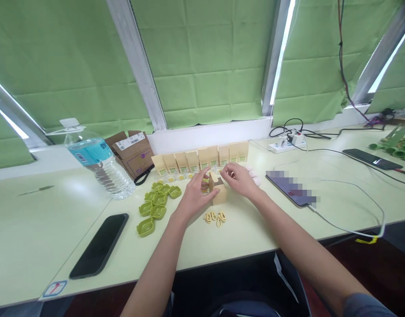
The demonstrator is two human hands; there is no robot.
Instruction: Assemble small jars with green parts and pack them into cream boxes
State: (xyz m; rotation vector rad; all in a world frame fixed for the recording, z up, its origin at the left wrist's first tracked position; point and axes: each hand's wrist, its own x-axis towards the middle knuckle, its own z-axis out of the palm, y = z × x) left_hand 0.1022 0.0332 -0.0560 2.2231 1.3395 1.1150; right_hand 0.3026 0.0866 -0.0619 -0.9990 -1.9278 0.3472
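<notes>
A small tan cardboard box stands on the table in front of me with its top flap raised. My left hand is wrapped round its left side, thumb across the near face. At the box's upper right, my right hand has its fingers pinched together close to the flap; what they hold, if anything, is hidden. Several yellow ring-like pieces lie just in front of the box. To the left sit several green cat-shaped cups. Behind my hands stands a row of tan boxes with raised flaps.
A water bottle and a brown carton stand at the back left. One black phone lies front left, another phone charges at right. White-pink pieces show behind my right wrist. A power strip with cables lies behind.
</notes>
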